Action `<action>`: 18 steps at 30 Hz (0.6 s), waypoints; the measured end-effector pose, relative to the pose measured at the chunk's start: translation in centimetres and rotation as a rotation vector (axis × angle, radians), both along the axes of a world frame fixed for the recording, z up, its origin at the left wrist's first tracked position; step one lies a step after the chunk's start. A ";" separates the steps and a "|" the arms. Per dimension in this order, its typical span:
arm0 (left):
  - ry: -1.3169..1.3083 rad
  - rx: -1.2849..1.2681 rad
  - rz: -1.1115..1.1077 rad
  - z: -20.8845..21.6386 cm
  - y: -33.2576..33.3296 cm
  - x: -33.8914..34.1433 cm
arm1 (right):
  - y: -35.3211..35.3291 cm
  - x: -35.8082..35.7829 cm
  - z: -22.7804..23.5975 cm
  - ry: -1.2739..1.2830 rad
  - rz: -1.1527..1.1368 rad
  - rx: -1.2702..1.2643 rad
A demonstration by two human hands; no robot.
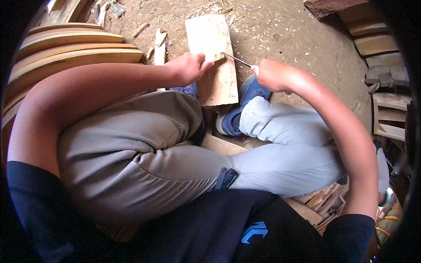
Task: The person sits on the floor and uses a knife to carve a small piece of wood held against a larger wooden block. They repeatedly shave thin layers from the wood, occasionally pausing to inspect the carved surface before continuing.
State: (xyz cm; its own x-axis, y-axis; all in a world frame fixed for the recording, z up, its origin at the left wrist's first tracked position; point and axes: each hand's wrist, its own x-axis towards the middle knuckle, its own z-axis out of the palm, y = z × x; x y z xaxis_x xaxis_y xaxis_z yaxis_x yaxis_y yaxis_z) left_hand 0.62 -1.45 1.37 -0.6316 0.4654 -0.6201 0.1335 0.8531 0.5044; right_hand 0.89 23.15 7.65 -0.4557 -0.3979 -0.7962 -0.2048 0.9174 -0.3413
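A pale wooden board (209, 35) lies lengthwise in front of me, its near end between my blue shoes. On it, my left hand (187, 69) is closed, with its fingertips at a small light wooden piece (216, 57). From the right, my right hand (272, 76) grips a thin dark metal tool (237, 59) whose handle is hidden in the fist. The tool's far tip reaches the small piece, close to the left fingers. Its exact kind cannot be made out.
Curved planks (83, 55) are stacked along the left. Wood offcuts (160, 46) and shavings lie on the dirt floor (285, 26). More cut timber (390, 103) lines the right side, and scraps (326, 199) lie beside my right thigh.
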 end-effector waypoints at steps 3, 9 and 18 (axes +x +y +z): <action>0.038 0.019 -0.008 -0.4 -0.2 0.0 | -1.5 -0.2 0.7 -0.001 -0.026 0.099; 0.020 0.024 -0.031 0.0 0.2 -0.3 | -4.3 -1.5 3.4 -0.100 0.104 0.351; 0.056 -0.030 -0.064 -1.3 0.1 -0.7 | -5.7 -0.9 3.7 0.071 0.390 0.363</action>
State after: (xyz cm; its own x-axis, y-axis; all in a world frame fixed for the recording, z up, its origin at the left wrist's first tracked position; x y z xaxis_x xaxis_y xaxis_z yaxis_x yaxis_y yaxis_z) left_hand -0.07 -1.37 0.05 -0.6354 0.4875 -0.5988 0.2155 0.8567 0.4687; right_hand -0.04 17.42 11.30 -0.3868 -0.2531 -0.8868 -0.5646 0.8253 0.0107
